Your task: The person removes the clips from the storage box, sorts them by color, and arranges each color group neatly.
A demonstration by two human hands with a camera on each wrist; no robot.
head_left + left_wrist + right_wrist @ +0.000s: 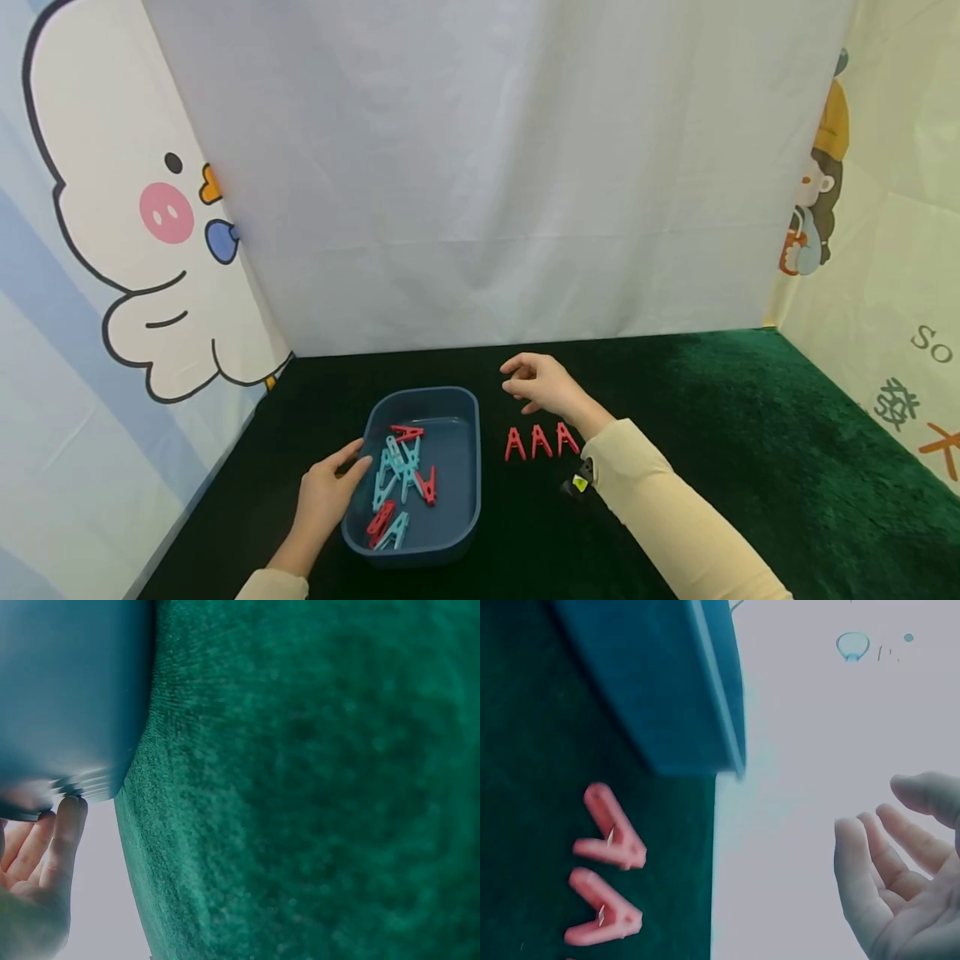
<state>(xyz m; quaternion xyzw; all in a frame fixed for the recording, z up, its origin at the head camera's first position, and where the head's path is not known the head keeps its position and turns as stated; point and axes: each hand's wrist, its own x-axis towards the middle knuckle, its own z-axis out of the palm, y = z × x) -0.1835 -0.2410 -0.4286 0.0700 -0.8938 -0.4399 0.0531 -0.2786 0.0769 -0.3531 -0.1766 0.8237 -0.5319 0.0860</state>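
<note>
My left hand (326,496) is at the left side of a dark blue plastic basin (480,467), thumb overlapping the rim. In the left wrist view, its nearly straight fingers (64,844) meet the basin's outer wall. Light blue clothespins (392,533) and red clothespins (427,485) lie jumbled inside the basin. Right of it, three red clothespins stand in a row on the dark green cloth: one left (514,444), one middle (541,442), one right (567,438). Raised just beyond them, my right hand (547,386) has loosely bent fingers and nothing between them.
Dark green cloth (720,433) covers the table. A pale curtain (487,183) hangs along its back edge, with printed cloth walls on the left (97,467) and right (885,292). A small black device with a yellow mark (580,482) sits at my right wrist.
</note>
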